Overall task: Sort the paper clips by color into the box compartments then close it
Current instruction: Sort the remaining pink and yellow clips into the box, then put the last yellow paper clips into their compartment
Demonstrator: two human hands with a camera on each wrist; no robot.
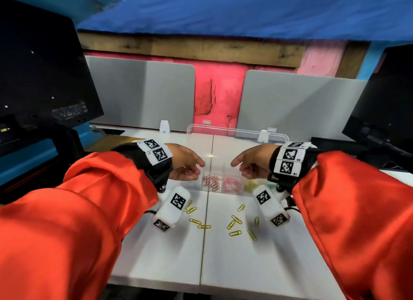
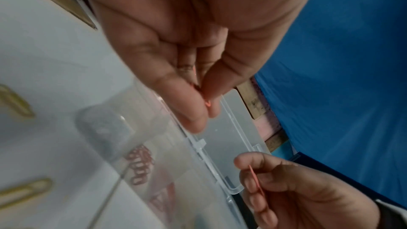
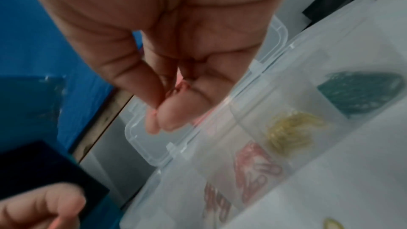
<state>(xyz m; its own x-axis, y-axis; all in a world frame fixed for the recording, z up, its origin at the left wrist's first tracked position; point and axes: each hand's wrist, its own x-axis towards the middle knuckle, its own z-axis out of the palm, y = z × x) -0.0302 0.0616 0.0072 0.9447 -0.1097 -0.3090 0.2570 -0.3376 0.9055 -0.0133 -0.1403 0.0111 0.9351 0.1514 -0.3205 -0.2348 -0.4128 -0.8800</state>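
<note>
A clear compartment box (image 1: 223,192) sits on the white table with its lid (image 1: 234,136) standing open at the back. Its cells hold rose clips (image 1: 211,182), pink clips (image 1: 232,184), yellow clips (image 3: 290,131) and green clips (image 3: 361,91). My left hand (image 1: 197,167) hovers over the box's left end and pinches a red-pink clip (image 2: 208,103) between thumb and fingers. Over the middle of the box, my right hand (image 1: 237,165) pinches another pink clip (image 3: 181,85). Several yellow clips (image 1: 233,223) lie loose on the table in front of the box.
Dark monitors stand at the far left (image 1: 44,76) and far right (image 1: 384,102). Grey divider panels (image 1: 143,91) rise behind the box. A seam (image 1: 204,243) runs down the middle of the table (image 1: 257,266). My orange sleeves (image 1: 67,221) cover the near corners.
</note>
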